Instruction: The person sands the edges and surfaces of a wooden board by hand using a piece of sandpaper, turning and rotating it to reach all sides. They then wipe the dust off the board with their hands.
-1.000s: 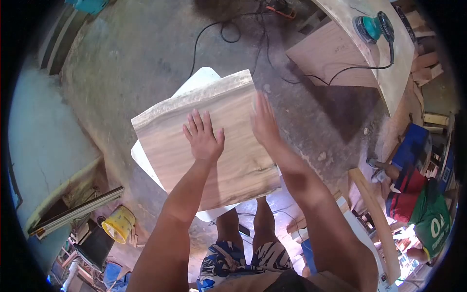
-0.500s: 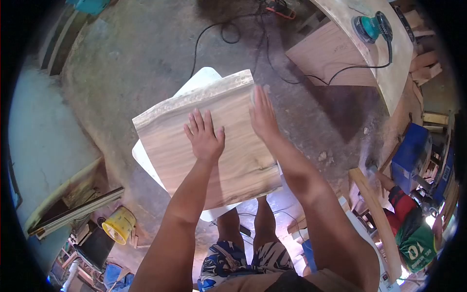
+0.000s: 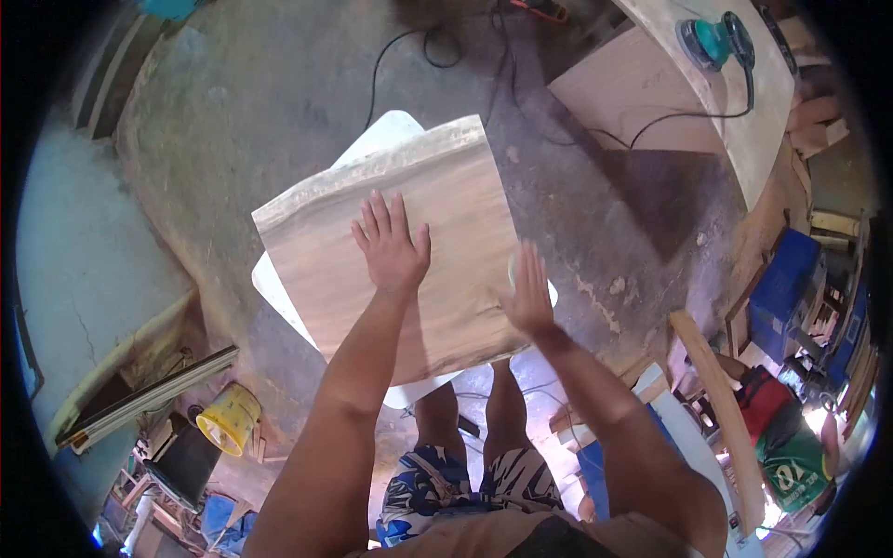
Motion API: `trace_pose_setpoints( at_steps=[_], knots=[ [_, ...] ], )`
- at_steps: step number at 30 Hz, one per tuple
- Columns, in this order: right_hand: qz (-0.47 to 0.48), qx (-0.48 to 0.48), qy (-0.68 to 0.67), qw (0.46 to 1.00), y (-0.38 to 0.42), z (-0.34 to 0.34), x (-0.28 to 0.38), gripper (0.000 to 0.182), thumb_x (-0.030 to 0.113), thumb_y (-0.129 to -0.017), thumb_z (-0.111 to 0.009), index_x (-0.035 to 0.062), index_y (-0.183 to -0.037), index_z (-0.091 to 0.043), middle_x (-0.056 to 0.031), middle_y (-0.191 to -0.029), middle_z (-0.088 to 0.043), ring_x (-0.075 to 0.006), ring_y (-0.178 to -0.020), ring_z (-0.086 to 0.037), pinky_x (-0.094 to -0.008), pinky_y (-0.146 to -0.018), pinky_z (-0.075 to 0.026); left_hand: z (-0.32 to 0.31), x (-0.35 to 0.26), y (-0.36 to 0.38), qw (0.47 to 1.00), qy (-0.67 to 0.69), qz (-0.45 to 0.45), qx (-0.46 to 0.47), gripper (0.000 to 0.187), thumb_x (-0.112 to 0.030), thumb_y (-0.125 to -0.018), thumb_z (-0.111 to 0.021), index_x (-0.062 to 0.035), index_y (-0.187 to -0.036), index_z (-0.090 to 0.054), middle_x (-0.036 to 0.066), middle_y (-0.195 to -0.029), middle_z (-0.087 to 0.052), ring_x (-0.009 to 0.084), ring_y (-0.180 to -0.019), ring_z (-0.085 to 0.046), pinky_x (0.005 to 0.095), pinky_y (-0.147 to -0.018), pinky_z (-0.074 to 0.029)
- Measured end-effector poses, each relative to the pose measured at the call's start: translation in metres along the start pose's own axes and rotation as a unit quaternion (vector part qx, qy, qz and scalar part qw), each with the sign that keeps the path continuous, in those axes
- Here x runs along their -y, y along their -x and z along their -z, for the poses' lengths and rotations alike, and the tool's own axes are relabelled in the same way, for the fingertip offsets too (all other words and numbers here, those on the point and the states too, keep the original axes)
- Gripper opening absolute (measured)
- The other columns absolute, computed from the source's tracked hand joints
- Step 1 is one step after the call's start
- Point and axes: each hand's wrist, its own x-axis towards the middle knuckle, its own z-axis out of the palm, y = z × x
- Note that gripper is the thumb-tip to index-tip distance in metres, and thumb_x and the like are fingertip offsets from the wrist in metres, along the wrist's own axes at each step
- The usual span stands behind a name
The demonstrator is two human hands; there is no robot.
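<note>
A wooden board [image 3: 446, 223] with a rough, bark-like far edge lies flat over a white stand [image 3: 276, 290] whose rounded corners stick out from beneath. My left hand [image 3: 393, 249] rests palm down on the board's top, its fingers spread. At the right edge of the board is my right hand [image 3: 530, 296], fingers straight and together. Between its palm side and that edge a small pale piece [image 3: 513, 269] shows, looking like sandpaper, mostly covered by the fingers.
A teal sander [image 3: 714, 43] sits on a large slab [image 3: 744, 121] at upper right, its cord trailing over the floor. Lower left has a yellow bucket [image 3: 229, 420]. Near a blue box [image 3: 787, 288] at right, a person in a green and red shirt [image 3: 789, 456] is bent low.
My right hand has slid along the board's right edge towards me, from the far corner to nearer the front. My left hand stays on the board. The view has shifted slightly.
</note>
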Motion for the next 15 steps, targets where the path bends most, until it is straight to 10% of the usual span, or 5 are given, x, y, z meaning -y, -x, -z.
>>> trace_pose_setpoints(
  at_steps=[7,15],
  knots=[
    [-0.042,-0.006,-0.007,0.999,-0.139,0.005,0.017,0.091,0.041,-0.090,-0.066,-0.0062,-0.154,-0.021,-0.0278,-0.158,-0.028,-0.0421,-0.148,-0.025,-0.0520,-0.122,-0.019,-0.003,-0.001,0.002,1.000,-0.025,-0.006,-0.011,0.066,-0.043,-0.098,-0.049,-0.0114,-0.155,-0.035,0.020,-0.163,-0.024,0.0389,-0.152,-0.018,0.0592,-0.121,-0.008],
    [-0.066,0.083,-0.024,0.994,0.098,0.004,-0.001,0.091,0.034,-0.087,-0.071,-0.0104,-0.151,-0.024,-0.0324,-0.158,-0.024,-0.0482,-0.149,-0.021,-0.0557,-0.121,-0.019,-0.009,0.002,0.004,1.000,-0.019,-0.003,-0.017,0.066,-0.044,-0.098,-0.049,-0.0135,-0.155,-0.036,0.019,-0.164,-0.025,0.0384,-0.152,-0.019,0.0587,-0.121,-0.008]
  ],
)
